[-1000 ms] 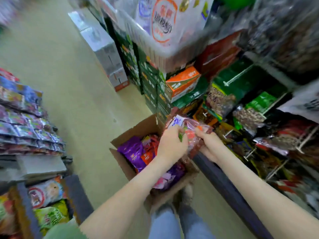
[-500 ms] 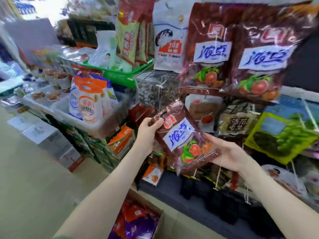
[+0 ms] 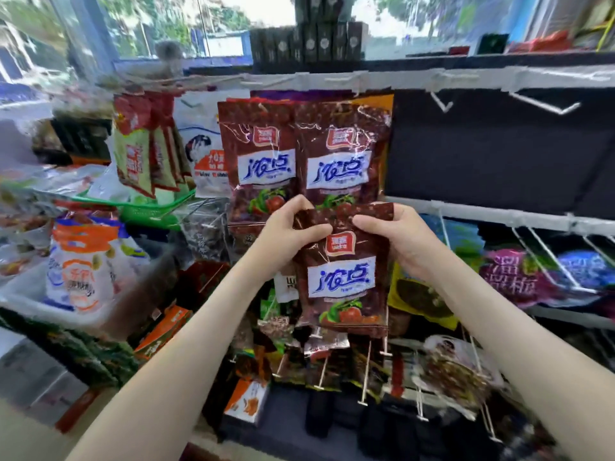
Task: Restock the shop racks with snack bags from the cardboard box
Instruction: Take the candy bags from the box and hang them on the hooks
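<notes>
Right now the person is holding 1 dark red snack bag (image 3: 342,281) upright in front of the rack. Both hands are gripping its top edge. The left hand (image 3: 293,234) is pinching the left corner with the thumb in front, and the right hand (image 3: 399,241) is clamping the right corner the same way. The bag is hanging between the hands, its blue-on-white label facing the person. Just behind and above it, 2 matching bags (image 3: 263,164) are hanging side by side under the upper rail (image 3: 466,79), their lower edges partly hidden by the hands. To the right, white hooks (image 3: 545,106) are sticking out from a dark back panel (image 3: 499,144). A green basket (image 3: 149,211) is sitting off to the left.
</notes>
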`<state>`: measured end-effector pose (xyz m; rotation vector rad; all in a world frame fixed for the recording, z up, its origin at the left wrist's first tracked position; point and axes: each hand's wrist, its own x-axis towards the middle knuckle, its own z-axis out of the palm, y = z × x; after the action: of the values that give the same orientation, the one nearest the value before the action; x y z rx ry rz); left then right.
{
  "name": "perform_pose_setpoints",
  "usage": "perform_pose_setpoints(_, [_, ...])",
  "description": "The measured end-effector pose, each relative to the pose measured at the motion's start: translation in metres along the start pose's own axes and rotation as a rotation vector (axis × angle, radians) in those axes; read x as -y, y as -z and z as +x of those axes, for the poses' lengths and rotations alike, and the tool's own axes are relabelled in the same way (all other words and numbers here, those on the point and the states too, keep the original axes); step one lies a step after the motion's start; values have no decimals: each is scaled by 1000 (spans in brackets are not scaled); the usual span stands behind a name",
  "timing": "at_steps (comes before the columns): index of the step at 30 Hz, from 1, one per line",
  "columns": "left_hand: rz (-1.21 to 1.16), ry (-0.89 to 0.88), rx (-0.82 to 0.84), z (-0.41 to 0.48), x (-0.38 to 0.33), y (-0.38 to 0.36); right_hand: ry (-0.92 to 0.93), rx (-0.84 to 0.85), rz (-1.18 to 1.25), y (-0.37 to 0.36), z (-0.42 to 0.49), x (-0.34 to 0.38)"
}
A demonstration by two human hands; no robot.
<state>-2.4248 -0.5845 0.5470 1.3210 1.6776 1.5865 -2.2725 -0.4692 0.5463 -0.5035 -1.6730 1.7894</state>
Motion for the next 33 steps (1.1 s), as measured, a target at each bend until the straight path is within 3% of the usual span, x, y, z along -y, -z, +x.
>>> perform_pose_setpoints(8, [92, -87, 114, 21, -40, 19, 118, 59, -104, 2, 13, 36])
perform_pose_setpoints(14, [114, -239, -27, 48, -63, 36, 226, -36, -182, -17, 30, 76])
perform_pose_setpoints(20, [177, -284, -231, 78, -70, 51, 307, -187, -218, -42, 55, 95])
perform_pose_setpoints(26, [181, -191, -347, 87, -52, 77, 287, -269, -271, -73, 81, 79])
perform_pose_setpoints(33, [110, -133, -426, 101, -43, 132, 390, -378, -598, -126, 117, 76])
